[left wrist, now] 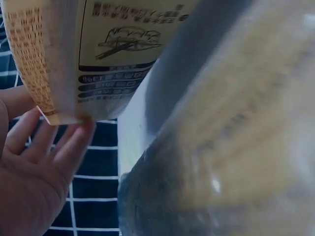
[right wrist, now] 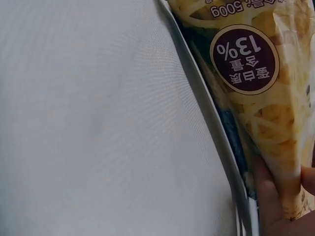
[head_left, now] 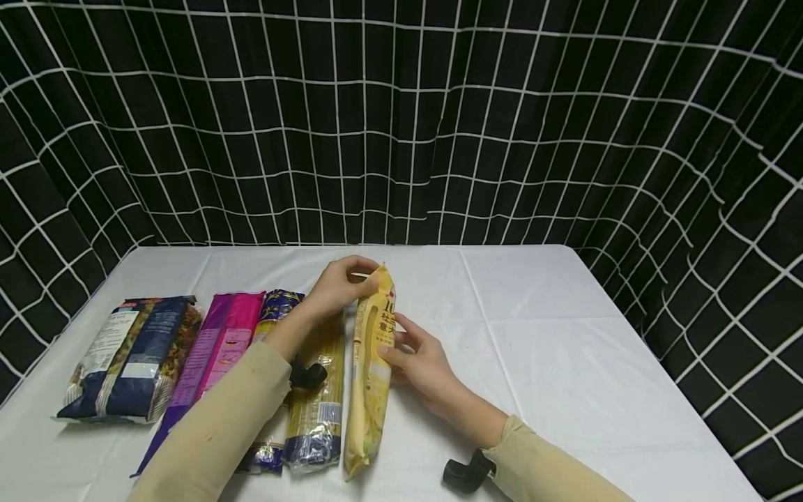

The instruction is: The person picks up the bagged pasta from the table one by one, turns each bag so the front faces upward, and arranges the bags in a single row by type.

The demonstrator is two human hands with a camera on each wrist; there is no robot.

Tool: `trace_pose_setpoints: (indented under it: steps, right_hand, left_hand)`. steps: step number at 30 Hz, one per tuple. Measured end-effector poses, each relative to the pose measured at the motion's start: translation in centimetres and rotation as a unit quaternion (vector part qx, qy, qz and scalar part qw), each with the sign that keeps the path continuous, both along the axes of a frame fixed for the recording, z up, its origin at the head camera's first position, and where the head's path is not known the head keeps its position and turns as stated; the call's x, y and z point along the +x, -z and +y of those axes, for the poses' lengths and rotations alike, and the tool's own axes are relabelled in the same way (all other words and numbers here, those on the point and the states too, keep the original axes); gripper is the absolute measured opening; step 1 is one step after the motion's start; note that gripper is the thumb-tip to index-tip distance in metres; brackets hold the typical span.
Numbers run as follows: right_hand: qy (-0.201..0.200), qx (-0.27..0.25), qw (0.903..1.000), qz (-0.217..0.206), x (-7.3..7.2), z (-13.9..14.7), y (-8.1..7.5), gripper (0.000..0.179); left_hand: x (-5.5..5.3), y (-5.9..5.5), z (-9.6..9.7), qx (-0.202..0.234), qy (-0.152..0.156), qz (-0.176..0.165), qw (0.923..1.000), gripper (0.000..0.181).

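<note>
A long yellow pasta bag (head_left: 371, 376), printed with Chinese characters, stands tipped on its narrow side in the middle of the table. At its far end my left hand (head_left: 341, 284) pinches the top corner between thumb and fingers. My right hand (head_left: 426, 359) grips the bag's right side, thumb on the printed face. Up close in the right wrist view, the fingers (right wrist: 268, 196) and thumb hold a folded edge of the bag (right wrist: 266, 118). A clear spaghetti pack (head_left: 316, 411) with blue ends lies just left of the bag, partly under my left forearm.
Further left lie a blue-and-gold pack (head_left: 279, 304), a pink-and-purple pack (head_left: 232, 335) and a dark blue bag of coloured pasta (head_left: 138, 362). White cloth covers the table (head_left: 552, 348). A black curtain with white grid lines (head_left: 401, 125) surrounds its back and sides.
</note>
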State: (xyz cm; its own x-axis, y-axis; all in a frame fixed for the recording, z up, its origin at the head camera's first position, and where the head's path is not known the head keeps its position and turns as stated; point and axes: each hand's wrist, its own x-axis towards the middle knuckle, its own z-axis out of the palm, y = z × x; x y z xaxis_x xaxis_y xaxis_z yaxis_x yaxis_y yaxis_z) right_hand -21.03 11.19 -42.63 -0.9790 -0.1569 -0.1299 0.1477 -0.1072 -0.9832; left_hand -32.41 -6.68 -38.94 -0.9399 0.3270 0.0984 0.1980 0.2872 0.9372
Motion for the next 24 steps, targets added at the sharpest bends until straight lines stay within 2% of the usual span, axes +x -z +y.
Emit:
trace_pose_setpoints:
  steps: [6,9,13,18,20,24]
  right_hand:
    - [0.012,0.023,0.9996,0.014,-0.2,0.2,-0.1,0.076]
    - [0.011,0.043,0.9986,0.030,-0.5,0.5,-0.5,0.078]
    - [0.016,0.074,0.9959,0.049,-0.8,0.8,-1.2,0.077]
    - [0.016,0.102,0.9927,0.062,-1.0,1.1,-1.7,0.074]
    - [0.014,0.111,0.9914,0.068,-1.0,1.0,-1.8,0.073]
    - [0.012,0.141,0.9867,0.079,-1.1,0.8,-1.6,0.071]
  left_hand:
    - [1.8,-0.3,-0.5,-0.099,0.004,0.023,0.9948,0.064]
    - [2.9,-0.5,-0.7,-0.126,0.003,0.019,0.9919,0.074]
    - [4.1,-0.5,-1.0,-0.118,0.016,-0.010,0.9928,0.080]
    - [5.3,-0.2,-1.3,-0.086,0.044,-0.071,0.9928,0.088]
    - [5.7,-0.1,-1.4,-0.086,0.047,-0.090,0.9911,0.093]
    - [6.1,-0.1,-1.4,-0.092,0.040,-0.103,0.9896,0.099]
